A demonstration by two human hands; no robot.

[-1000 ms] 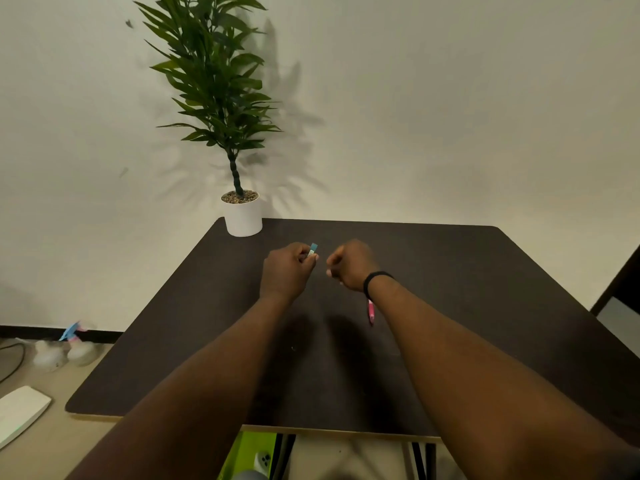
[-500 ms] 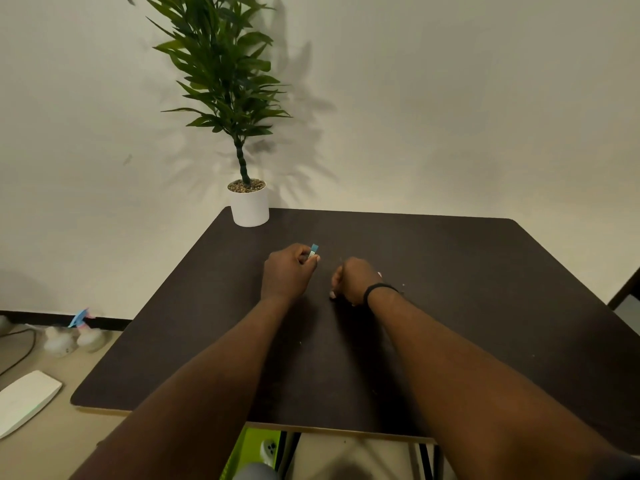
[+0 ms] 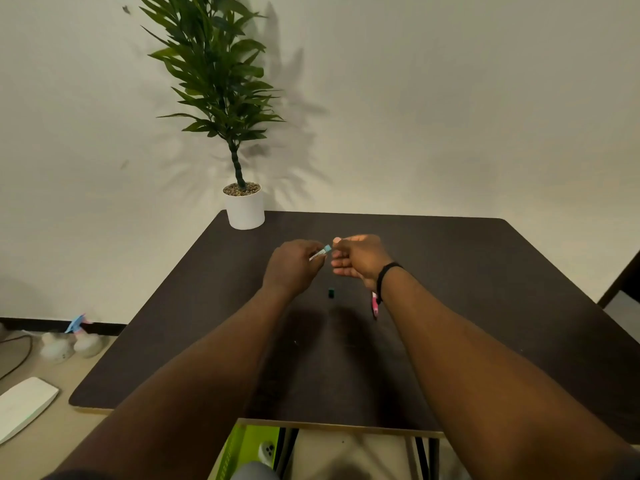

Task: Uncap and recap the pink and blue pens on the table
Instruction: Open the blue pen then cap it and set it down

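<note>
My left hand grips the blue pen above the middle of the dark table, with the pen's light-blue end pointing right. My right hand, with a black wristband, hovers just right of that end. Its fingers are loosely curled and apart, and I cannot tell whether a fingertip touches the pen. A small dark teal cap lies on the table below both hands. The pink pen lies on the table, partly hidden under my right wrist.
A potted plant in a white pot stands at the table's far left corner, against the wall. On the floor to the left are spray bottles and a white board. A green box sits under the near edge.
My right hand dipped to the table half a second ago, then rose to the pen's blue end with its fingers loosened. The teal cap now lies on the table. The camera tilted slightly.
</note>
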